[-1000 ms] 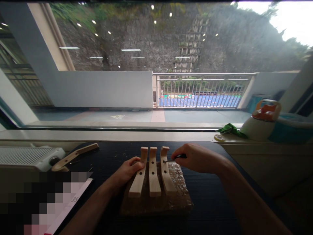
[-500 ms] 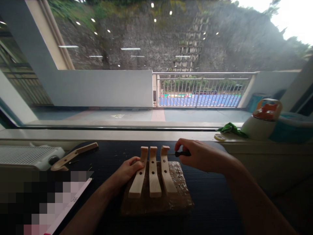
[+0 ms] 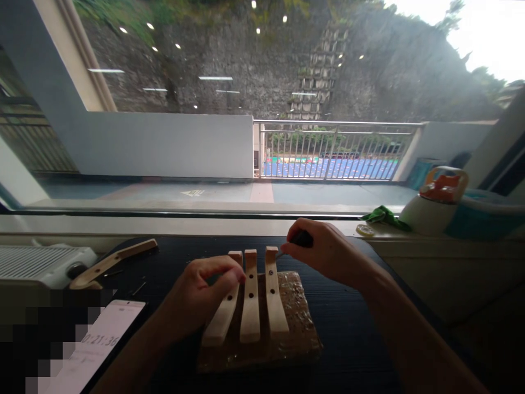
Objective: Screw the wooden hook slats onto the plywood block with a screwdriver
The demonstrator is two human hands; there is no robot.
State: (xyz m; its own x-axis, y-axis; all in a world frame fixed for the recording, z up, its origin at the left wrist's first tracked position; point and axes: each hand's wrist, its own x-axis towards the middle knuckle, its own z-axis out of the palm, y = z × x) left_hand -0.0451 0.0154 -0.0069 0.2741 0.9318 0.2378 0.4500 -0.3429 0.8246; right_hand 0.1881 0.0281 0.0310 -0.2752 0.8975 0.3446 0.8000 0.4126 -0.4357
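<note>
Three curved wooden hooks stand side by side on a brown block wrapped in shiny film point(image 3: 299, 328): a left hook point(image 3: 219, 323), a middle hook point(image 3: 250, 314) and a right hook point(image 3: 275, 317), each with dark holes. My left hand point(image 3: 200, 287) is closed in a pinch over the left hook, fingertips near the middle hook's upper hole; what lies between them is too small to make out. My right hand point(image 3: 332, 249) grips the black handle of a screwdriver point(image 3: 302, 238). Its thin shaft points down-left beside the right hook's top. Something small shows in that hook's upper hole.
Another wooden hook point(image 3: 115, 260) lies at the back left of the dark table point(image 3: 340, 328), with a small screw point(image 3: 139, 288) near it. A phone point(image 3: 106, 342) lies front left, beside a white ribbed appliance point(image 3: 36, 262). A green cloth point(image 3: 383, 216) rests on the windowsill.
My left hand has lifted off the left hook's side and moved over its upper part, fingers pinched. My right hand has moved slightly left and up, tilting the screwdriver's shaft downward.
</note>
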